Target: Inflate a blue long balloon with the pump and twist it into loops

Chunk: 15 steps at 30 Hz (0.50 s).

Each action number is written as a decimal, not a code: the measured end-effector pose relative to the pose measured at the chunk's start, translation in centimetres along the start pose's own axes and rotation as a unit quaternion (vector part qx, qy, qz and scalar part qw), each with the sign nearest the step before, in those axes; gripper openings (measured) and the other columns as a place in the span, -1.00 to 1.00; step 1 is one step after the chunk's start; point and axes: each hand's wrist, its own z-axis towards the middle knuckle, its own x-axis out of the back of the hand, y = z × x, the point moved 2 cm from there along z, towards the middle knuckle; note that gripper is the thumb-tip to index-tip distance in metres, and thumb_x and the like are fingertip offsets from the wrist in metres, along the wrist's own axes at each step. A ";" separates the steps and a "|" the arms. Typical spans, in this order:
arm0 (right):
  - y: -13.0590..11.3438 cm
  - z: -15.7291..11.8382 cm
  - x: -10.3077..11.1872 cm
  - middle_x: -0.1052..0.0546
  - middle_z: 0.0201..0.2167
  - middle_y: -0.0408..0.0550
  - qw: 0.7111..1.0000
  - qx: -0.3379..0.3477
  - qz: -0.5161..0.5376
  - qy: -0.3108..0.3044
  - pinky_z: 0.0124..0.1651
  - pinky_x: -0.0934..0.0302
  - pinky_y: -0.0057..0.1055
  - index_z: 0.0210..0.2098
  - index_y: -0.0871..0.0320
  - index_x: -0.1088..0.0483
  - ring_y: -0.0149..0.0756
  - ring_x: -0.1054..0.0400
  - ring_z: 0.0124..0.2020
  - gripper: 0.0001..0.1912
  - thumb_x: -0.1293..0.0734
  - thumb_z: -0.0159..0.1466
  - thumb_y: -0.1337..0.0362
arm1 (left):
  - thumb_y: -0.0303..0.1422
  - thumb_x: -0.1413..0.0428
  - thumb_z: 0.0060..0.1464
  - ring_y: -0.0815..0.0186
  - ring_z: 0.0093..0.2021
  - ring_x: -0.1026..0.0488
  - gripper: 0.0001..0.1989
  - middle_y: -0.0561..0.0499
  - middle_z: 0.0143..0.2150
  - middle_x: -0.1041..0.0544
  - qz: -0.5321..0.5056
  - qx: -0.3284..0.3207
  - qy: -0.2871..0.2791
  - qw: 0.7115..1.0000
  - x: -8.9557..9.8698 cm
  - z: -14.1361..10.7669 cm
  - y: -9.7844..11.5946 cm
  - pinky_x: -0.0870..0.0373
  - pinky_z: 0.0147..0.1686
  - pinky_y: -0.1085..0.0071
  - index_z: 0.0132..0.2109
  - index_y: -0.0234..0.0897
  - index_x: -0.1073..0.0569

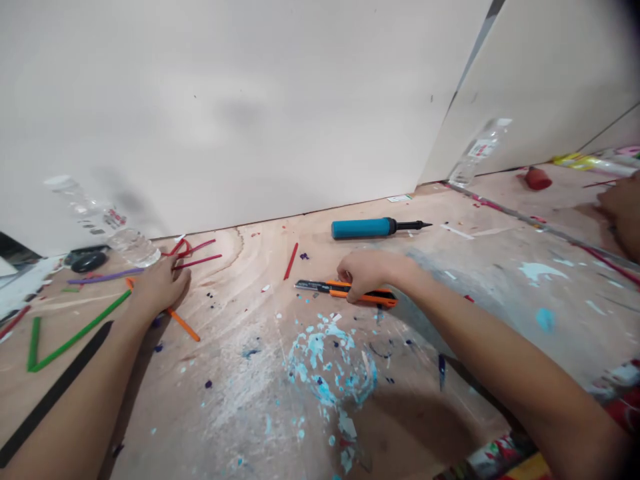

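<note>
My right hand (367, 270) closes its thumb and fingers on an orange and black utility knife (383, 297) that lies flat on the table, its tip pointing left. At the left, my left hand (167, 283) rests low among thin coloured strips, with its fingers bent down onto a red strip (205, 261). More red strips (203, 245) lie just beyond those fingertips. An orange strip (184, 325) passes under this hand, and a bent green strip (83, 333) lies beside the wrist. A single short red strip (291, 261) lies between the two hands.
A blue-handled hand pump (363, 229) lies behind the knife. Clear plastic bottles stand tilted-looking at left (107, 220) and right (477, 153) by the white partition (280, 120). Another person's hand (623, 207) is at the right edge, near a red object (537, 178). Paint flecks mark the wooden tabletop (240, 400).
</note>
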 end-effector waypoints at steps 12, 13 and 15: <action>1.0 1.2 -0.8 -0.49 -0.40 -0.10 0.998 0.034 0.015 0.042 -0.50 0.04 -0.41 -0.34 0.09 -0.33 -0.28 -0.31 -0.46 -0.68 -0.40 -0.01 0.07 | -0.28 0.02 -0.06 -0.03 -0.28 -0.48 -0.66 -0.13 -0.31 -0.53 0.158 0.017 -0.008 0.987 0.9 -0.5 0.2 -0.36 -0.26 0.15 -0.20 -0.28 -0.55; 0.9 1.2 -0.7 -0.49 -0.40 -0.10 0.998 0.039 0.017 0.045 -0.49 0.04 -0.40 -0.34 0.09 -0.32 -0.28 -0.31 -0.46 -0.69 -0.39 0.01 0.07 | -0.30 0.02 -0.07 0.00 -0.26 -0.48 -0.64 -0.12 -0.26 -0.53 0.140 0.002 -0.006 0.990 0.9 -0.5 0.7 -0.37 -0.24 0.16 -0.16 -0.29 -0.55; 0.7 1.2 -0.5 -0.49 -0.40 -0.08 0.997 0.046 0.032 0.055 -0.48 0.03 -0.40 -0.33 0.10 -0.30 -0.28 -0.31 -0.45 -0.71 -0.35 0.08 0.05 | -0.33 0.01 -0.07 0.08 -0.24 -0.48 -0.61 -0.12 -0.19 -0.53 0.097 -0.020 0.000 0.995 1.2 -0.4 2.2 -0.39 -0.19 0.20 -0.10 -0.27 -0.55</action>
